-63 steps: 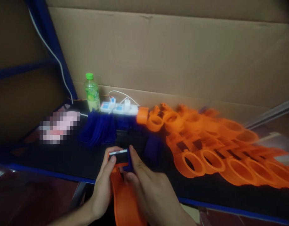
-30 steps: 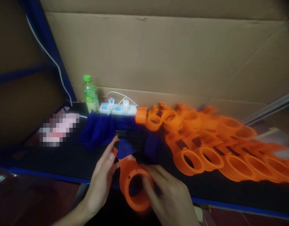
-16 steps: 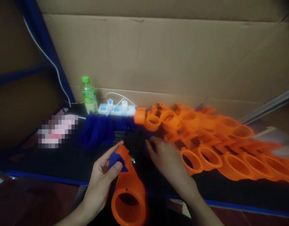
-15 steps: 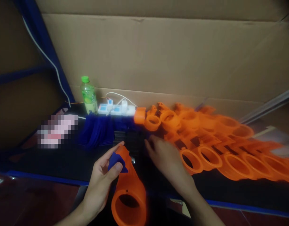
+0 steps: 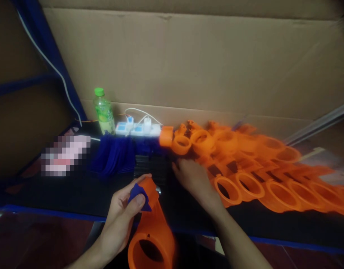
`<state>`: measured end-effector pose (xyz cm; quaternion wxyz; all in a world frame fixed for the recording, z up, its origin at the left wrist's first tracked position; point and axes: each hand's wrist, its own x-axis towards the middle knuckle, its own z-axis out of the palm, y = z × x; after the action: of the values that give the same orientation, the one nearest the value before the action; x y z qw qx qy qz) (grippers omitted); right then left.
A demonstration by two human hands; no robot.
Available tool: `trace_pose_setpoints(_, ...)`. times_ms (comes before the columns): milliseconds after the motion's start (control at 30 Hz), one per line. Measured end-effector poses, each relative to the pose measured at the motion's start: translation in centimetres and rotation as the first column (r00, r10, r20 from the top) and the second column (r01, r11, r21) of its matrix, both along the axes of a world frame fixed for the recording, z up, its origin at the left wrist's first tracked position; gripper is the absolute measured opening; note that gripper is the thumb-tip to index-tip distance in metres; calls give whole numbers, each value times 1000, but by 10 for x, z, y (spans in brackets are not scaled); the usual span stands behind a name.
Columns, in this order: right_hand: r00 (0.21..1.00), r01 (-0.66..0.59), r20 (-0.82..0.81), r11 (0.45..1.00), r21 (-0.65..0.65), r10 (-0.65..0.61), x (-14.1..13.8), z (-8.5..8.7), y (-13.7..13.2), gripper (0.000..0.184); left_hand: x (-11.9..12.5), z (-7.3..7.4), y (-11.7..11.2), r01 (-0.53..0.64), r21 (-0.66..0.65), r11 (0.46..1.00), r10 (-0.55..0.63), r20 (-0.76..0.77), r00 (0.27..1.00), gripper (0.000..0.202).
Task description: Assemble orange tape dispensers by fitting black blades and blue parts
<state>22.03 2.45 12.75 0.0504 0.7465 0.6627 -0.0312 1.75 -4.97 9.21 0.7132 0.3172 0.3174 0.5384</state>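
My left hand (image 5: pixel 123 211) is closed around the narrow end of an orange plastic part with a wide ring (image 5: pixel 152 239) at its near end. Under the thumb, a small blue plastic piece (image 5: pixel 138 198) lies against the orange surface. My right hand (image 5: pixel 194 181) reaches over the dark tabletop beside the orange rows, its fingers curled inward. Its fingertips are in shadow, so whatever they grip is hidden. Left of it lies a stack of black strips (image 5: pixel 149 168), with a bundle of blue pieces (image 5: pixel 114 155) farther left.
Rows of similar orange ringed parts (image 5: pixel 281 194) spread across the right side. Behind the blue pieces are a white power strip (image 5: pixel 138 129) with plugs and a green-capped bottle (image 5: pixel 104 114). A cardboard wall (image 5: pixel 189 63) backs the black table (image 5: pixel 65 196). A pixelated item lies at left.
The ring end of the held orange part has dropped slightly toward me. My right hand stays near the same spot by the orange rows. The view has shifted a little.
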Motion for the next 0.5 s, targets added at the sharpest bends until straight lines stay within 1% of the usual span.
trace_pose_setpoints(133,1000,-4,-12,1000,-9,3,2,-5,3,39,1,5,-3,39,-49,998,-39,0,999,49)
trace_pose_setpoints(233,999,-4,-36,1000,-8,4,4,-9,5,36,2,11,-6,18,-93,995,-21,-31,999,54)
trace_pose_setpoints(300,998,-5,-58,1000,-1,5,5,-8,6,35,3,16,-7,14,-124,992,-18,-29,999,55)
trace_pose_setpoints(400,995,-9,-96,1000,26,12,6,-1,3,34,5,21,-8,36,-162,986,-34,19,999,55)
trace_pose_setpoints(500,991,-20,-134,997,71,30,7,13,-3,33,6,23,-7,50,-175,983,-43,47,998,55)
